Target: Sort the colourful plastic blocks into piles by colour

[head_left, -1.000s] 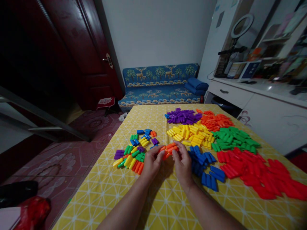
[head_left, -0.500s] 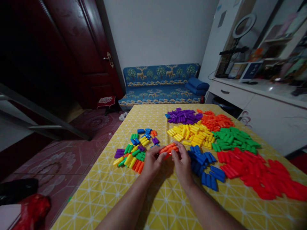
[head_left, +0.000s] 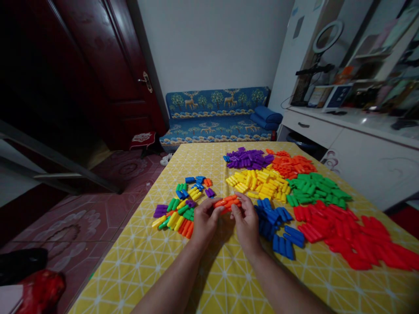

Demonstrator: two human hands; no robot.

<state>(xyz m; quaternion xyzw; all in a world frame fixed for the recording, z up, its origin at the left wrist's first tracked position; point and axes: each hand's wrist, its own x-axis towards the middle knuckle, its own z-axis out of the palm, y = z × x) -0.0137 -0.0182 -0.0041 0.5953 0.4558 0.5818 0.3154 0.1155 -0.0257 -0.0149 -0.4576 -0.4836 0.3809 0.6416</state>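
Note:
My left hand and my right hand meet over the middle of the table and together pinch a small bundle of orange plastic pieces. Both hands' fingers are curled round it. To the left of my left hand lies a mixed heap of coloured pieces. Just right of my right hand lies a blue pile. Beyond the hands sit a yellow pile, a purple pile, an orange pile, a green pile and a large red pile.
The table wears a yellow patterned cloth. A blue sofa stands behind it, a dark red door to the left, a white cabinet with a ring light to the right. A red object lies on the floor.
Both hands still hold the orange bundle; the fingers have shifted slightly on it. The view has moved a little to the right.

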